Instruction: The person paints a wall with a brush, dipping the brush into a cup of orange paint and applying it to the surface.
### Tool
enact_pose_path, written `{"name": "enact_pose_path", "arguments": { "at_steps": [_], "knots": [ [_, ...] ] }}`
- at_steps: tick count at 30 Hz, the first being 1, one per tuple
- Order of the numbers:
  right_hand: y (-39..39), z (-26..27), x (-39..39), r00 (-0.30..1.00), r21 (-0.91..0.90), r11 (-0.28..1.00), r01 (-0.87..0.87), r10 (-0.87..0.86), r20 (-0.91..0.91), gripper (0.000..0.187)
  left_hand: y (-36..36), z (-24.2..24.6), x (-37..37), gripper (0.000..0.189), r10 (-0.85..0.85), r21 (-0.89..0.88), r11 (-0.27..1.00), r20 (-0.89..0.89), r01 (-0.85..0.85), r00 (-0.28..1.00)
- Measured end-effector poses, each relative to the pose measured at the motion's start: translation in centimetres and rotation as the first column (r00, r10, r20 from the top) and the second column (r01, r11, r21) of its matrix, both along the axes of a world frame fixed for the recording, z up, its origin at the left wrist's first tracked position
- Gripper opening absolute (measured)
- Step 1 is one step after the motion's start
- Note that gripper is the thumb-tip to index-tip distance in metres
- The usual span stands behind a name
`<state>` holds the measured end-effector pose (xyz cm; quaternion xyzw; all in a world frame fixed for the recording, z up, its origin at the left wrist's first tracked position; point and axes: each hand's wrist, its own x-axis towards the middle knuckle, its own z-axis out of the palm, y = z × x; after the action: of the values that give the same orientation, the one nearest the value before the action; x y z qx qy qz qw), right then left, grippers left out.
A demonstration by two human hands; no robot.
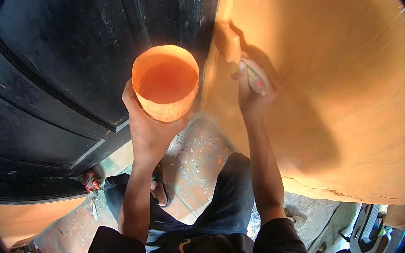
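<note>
My left hand (153,132) is wrapped around a paint container (163,111) from below and behind. Its mouth faces up, and orange paint (168,82) lies inside. In my right hand (256,91) is a paintbrush, gripped by its paint-smeared handle (255,81). The brush's orange-coated head (228,42) is at the orange wall (303,81), close to the edge by a black door (68,31). Whether the bristles touch the wall is hard to tell.
Paint spots speckle the tiled floor (198,163) by my feet. A reddish crumpled thing (90,180) lies at the door's foot. At the lower right is part of a motorcycle or similar machine (364,243). The wall's lower edge (339,194) is cracked.
</note>
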<state>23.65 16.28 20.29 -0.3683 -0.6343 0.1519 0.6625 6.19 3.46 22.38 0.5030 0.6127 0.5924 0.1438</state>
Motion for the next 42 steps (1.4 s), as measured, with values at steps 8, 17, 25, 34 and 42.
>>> {"name": "enact_pose_path", "arguments": {
  "at_steps": [8, 17, 25, 34, 42],
  "knots": [
    [1.2, -3.2, -0.4, 0.998, 0.085, 0.996, 0.033, -0.037, 0.055, 0.013, 0.2, 0.3, 0.1, 0.097, -0.022, 0.047, 0.999, -0.003, 0.022, 1.000],
    [0.2, -4.0, 0.2, 1.000, -0.065, 0.998, 0.015, -0.017, -0.025, 0.021, 0.1, 0.0, -0.1, 0.098, -0.010, 0.044, 0.999, -0.026, 0.011, 1.000],
    [0.9, -7.3, -0.2, 0.985, 0.061, 0.998, 0.016, -0.026, 0.170, 0.017, 0.1, -0.1, -0.3, 0.098, -0.001, 0.047, 0.999, -0.041, 0.003, 0.999],
    [-0.6, -7.8, -0.6, 0.999, -0.058, 0.998, 0.024, -0.025, -0.020, 0.025, -0.2, -0.3, -0.7, 0.099, 0.023, 0.000, 1.000, -0.053, -0.023, 0.998],
    [0.3, -10.9, -0.3, 0.994, -0.054, 0.998, 0.044, -0.038, 0.107, 0.016, -0.1, 0.3, -0.1, 0.097, -0.004, 0.028, 1.000, 0.000, 0.004, 1.000]
  ]
}}
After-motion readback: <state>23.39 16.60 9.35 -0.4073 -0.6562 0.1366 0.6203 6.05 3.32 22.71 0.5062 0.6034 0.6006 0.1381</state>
